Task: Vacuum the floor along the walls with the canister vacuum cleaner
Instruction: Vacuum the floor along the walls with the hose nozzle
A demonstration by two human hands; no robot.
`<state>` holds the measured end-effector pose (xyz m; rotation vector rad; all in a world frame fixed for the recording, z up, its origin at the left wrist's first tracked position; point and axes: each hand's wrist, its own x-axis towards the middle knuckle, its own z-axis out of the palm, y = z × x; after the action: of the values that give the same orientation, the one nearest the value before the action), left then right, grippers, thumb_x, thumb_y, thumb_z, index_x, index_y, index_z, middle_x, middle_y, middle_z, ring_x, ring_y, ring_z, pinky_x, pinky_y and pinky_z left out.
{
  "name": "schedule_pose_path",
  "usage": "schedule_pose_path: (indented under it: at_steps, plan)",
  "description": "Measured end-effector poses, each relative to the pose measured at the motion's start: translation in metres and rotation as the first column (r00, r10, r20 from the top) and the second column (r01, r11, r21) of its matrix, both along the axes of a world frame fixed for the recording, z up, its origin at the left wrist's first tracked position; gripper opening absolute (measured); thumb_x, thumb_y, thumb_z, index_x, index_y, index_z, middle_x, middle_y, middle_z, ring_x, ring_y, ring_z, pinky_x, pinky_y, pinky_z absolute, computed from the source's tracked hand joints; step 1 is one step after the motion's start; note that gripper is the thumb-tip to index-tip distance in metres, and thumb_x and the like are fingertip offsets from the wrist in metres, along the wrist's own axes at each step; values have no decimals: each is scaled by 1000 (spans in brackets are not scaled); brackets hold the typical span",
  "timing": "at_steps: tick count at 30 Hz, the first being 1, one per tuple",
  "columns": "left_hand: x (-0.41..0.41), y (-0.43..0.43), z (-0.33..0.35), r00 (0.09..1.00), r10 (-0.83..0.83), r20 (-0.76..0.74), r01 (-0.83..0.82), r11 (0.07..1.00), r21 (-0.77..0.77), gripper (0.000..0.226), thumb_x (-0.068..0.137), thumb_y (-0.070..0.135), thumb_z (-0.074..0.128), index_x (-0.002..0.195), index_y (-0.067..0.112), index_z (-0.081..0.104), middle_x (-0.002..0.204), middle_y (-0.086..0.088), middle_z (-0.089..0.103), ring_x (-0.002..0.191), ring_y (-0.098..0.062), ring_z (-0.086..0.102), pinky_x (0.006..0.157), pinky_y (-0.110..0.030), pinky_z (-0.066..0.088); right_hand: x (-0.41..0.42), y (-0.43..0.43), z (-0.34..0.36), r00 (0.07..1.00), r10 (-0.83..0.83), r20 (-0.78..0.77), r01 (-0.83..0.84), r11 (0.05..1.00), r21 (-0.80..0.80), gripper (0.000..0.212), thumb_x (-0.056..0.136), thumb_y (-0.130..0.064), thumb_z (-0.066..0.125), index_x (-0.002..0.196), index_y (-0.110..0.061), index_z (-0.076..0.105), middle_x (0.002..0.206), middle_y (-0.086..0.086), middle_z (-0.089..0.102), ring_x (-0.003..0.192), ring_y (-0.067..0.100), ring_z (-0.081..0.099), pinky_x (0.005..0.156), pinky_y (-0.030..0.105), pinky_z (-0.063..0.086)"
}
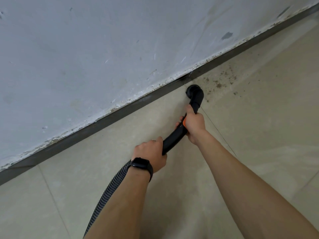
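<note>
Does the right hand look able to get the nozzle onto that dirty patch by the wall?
Probably yes: the right hand grips the tube behind the nozzle, and the dirty patch lies beside it, nothing between.

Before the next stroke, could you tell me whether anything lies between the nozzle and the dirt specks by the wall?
Nothing visible does: only bare floor lies between the nozzle and the dirt specks.

Matt painted plaster on the wall [86,49], scuffed, crumbling rough along the bottom edge. Dark matt skirting [103,121]. Smooth beige floor tiles [259,135] with faint sheen, gritty with dirt specks near the nozzle [195,93]. Nozzle and handle [174,137] in slightly glossy black plastic; ribbed plastic hose [110,185]; matt rubbery watch band [151,171].
</note>
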<state>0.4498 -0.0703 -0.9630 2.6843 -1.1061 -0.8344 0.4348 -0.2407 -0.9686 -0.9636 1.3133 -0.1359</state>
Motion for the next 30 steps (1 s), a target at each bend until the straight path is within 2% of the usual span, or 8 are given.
schedule_pose_path:
  at_steps: [7, 13, 18, 22, 25, 30]
  plan:
    - [20, 11, -1, 999, -11, 31, 11, 1000, 17, 23, 92, 38, 48, 106, 21, 45, 90, 2, 59, 77, -26, 58, 68, -34, 48, 16, 8, 3, 999, 44, -2, -44, 999, 10, 28, 107, -37, 51, 104, -10, 48, 73, 7, 52, 42, 19, 56, 52, 33, 55]
    - [28, 29, -4, 999, 20, 37, -20, 1000, -2, 19, 92, 39, 47, 104, 26, 45, 85, 5, 58, 71, -21, 56, 67, -33, 50, 27, 24, 1, 997, 74, -28, -74, 997, 0, 29, 108, -39, 48, 111, -10, 50, 72, 7, 52, 41, 18, 57, 67, 39, 59]
    - [21, 74, -5, 998, 55, 19, -56, 997, 48, 19, 89, 41, 48, 102, 28, 45, 85, 7, 59, 74, -22, 58, 70, -34, 51, 23, 67, -5, 993, 113, -43, -113, 994, 1, 31, 107, -41, 49, 108, -10, 49, 70, 7, 54, 43, 20, 59, 63, 38, 61]
    - [17, 112, 2, 997, 72, -2, -71, 994, 84, 15, 87, 42, 48, 97, 32, 43, 80, 9, 59, 70, -18, 58, 65, -31, 49, 22, 102, -5, 990, 141, -28, -139, 989, 49, 30, 106, -42, 51, 105, -12, 48, 71, 7, 59, 51, 25, 63, 71, 43, 63]
    - [13, 129, 11, 1000, 6, -8, -5, 992, 122, 15, 88, 44, 48, 93, 33, 39, 79, 9, 58, 67, -15, 55, 60, -29, 41, 9, 121, -5, 997, 72, -21, -70, 995, 76, 32, 104, -43, 54, 109, -11, 49, 71, 6, 60, 52, 26, 63, 66, 40, 62]
    - [1, 126, 11, 971, -228, -73, 238, 956, 174, 20, 86, 46, 48, 99, 32, 42, 85, 11, 57, 76, -18, 58, 67, -29, 45, -50, 137, -1, 977, -205, -53, 207, 978, 40, 31, 105, -41, 53, 105, -11, 47, 74, 7, 59, 46, 23, 62, 61, 38, 59]
